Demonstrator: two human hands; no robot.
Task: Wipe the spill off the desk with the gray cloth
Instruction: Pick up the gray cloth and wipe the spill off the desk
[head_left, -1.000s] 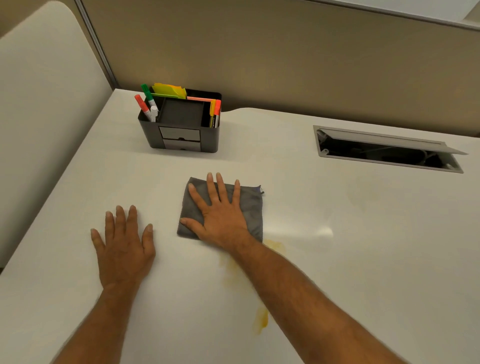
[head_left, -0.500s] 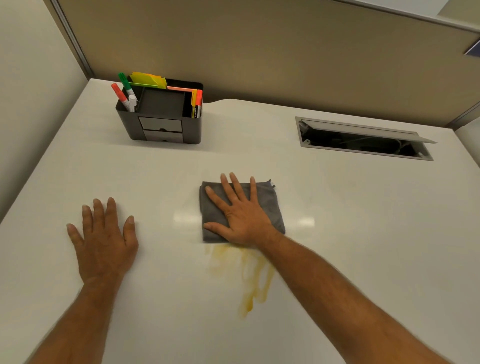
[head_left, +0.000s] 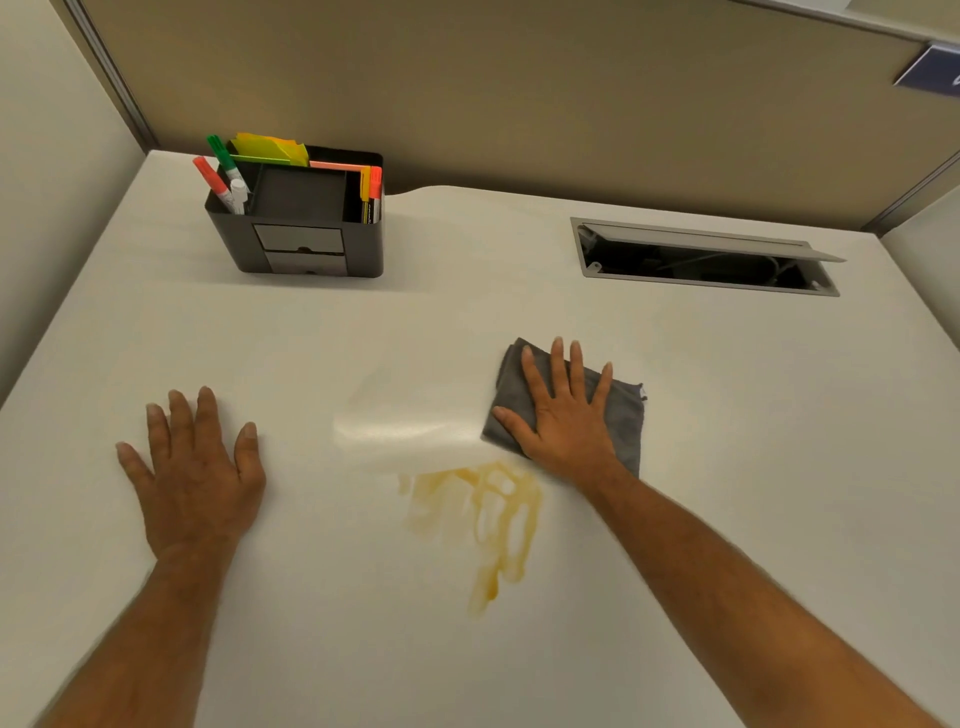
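A folded gray cloth (head_left: 621, 421) lies on the white desk (head_left: 753, 467), right of centre. My right hand (head_left: 563, 415) presses flat on it with fingers spread, covering most of it. An orange-yellow smeared spill (head_left: 488, 509) streaks the desk just left of and below the cloth, running toward me; the cloth sits beside its upper right edge. My left hand (head_left: 195, 473) rests flat on the bare desk at the left, fingers apart, holding nothing.
A dark desk organizer (head_left: 296, 234) with markers and sticky notes stands at the back left. An open cable hatch (head_left: 701, 260) is sunk into the desk at the back right. Tan partition walls (head_left: 519, 93) close the back and sides.
My right hand has slid the cloth to the right, uncovering more of the smeared spill. My left hand stays flat on the desk.
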